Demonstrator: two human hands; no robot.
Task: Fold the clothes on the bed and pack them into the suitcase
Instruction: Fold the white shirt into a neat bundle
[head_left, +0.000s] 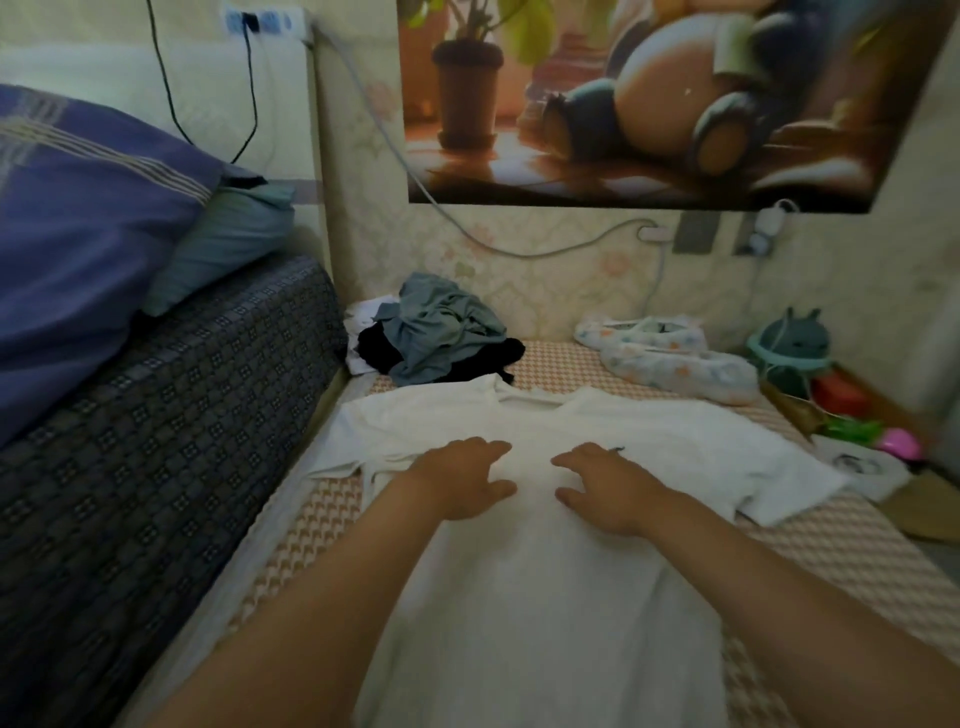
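Bed (831, 545): a checked sheet covers it.
Shirt (519, 623): white, spread flat on the bed, collar toward the wall.
Pile of clothes (447, 332): grey and black, behind the shirt.
Left hand (457, 478): fingers spread, flat on the shirt.
Right hand (608, 483): fingers spread, also flat on the shirt.

A poster (649, 104) is hanging on the flowered wall (571, 270), upper right; a blue pillow (78, 234) is lying on a patterned couch (156, 441), left of the bed (831, 545).
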